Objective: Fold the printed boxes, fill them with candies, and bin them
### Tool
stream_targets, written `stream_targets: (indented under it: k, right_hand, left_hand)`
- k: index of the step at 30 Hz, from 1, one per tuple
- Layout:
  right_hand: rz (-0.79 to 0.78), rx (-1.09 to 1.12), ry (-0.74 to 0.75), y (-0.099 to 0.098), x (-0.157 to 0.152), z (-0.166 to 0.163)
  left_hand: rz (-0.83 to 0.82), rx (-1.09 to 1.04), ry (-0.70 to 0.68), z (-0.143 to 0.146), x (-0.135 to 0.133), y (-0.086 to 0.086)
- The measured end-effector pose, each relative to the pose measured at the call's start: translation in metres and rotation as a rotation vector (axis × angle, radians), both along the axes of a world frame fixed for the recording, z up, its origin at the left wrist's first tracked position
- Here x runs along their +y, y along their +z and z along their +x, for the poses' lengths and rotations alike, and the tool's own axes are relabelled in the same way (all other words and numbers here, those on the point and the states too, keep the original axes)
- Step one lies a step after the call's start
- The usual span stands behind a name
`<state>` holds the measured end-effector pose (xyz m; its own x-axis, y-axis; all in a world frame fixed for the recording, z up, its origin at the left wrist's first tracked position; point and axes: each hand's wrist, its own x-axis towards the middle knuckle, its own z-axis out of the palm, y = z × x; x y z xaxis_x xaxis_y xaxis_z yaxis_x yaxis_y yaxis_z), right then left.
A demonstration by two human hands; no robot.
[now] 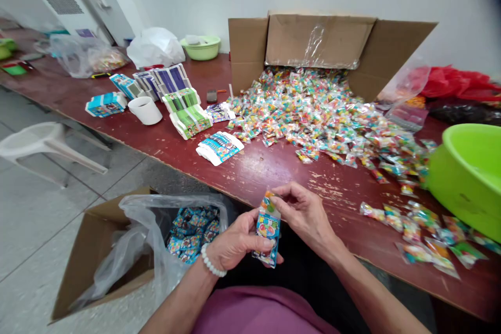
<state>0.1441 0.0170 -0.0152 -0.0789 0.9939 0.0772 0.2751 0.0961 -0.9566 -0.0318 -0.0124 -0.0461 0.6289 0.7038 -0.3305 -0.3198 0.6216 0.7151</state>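
My left hand (242, 240), with a beaded bracelet at the wrist, is closed around a small blue printed candy box (267, 235) held upright above my lap. At the box's top, the fingers of my right hand (303, 211) pinch a small clear packet of colourful candy (268, 201), partly inside the opening. Beyond my hands, a flat stack of blue cartons (220, 147) lies on the red table (270, 167). A large heap of candy packets (309, 109) spills from a tipped cardboard box (321, 39).
A lime-green basin (465, 177) stands at the right, with several loose packets (425, 227) before it. Green carton stacks (186, 112) and a white mug (145, 110) are at left. Below, a plastic-lined cardboard box (97, 255) holds filled blue boxes (193, 232). A white stool (50, 141) stands left.
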Motion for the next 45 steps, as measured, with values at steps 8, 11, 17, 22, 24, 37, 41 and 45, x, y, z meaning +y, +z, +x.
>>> stream_targets:
  k: [8, 11, 17, 22, 24, 37, 41, 45]
  right_hand:
    - [0.211, -0.227, 0.057, 0.008, 0.001, 0.012]
    - [0.266, -0.282, 0.121, 0.009, 0.0, 0.01]
    - [0.024, 0.024, 0.119, 0.007, -0.001, 0.003]
    - [-0.287, 0.317, 0.142, -0.004, -0.001, -0.002]
    - [-0.322, 0.331, 0.243, -0.005, -0.001, -0.006]
    - [0.292, -0.055, 0.278, -0.013, -0.003, -0.001]
    - [-0.047, 0.075, 0.271, -0.02, -0.002, -0.005]
    - [-0.284, 0.199, 0.261, -0.014, 0.004, -0.01]
  left_hand:
    - [0.187, 0.188, 0.117, 0.004, 0.004, 0.011]
    - [0.207, 0.232, 0.11, 0.003, 0.005, 0.013]
    - [0.05, 0.196, 0.236, 0.005, 0.01, 0.013]
    - [-0.019, 0.211, 0.321, 0.008, 0.012, 0.008]
    - [0.023, 0.242, 0.33, 0.008, 0.01, 0.005]
    - [-0.13, 0.223, 0.257, 0.009, 0.014, 0.014]
    - [-0.042, 0.298, 0.281, 0.011, 0.013, 0.012]
    - [0.038, 0.346, 0.271, 0.014, 0.011, 0.011]
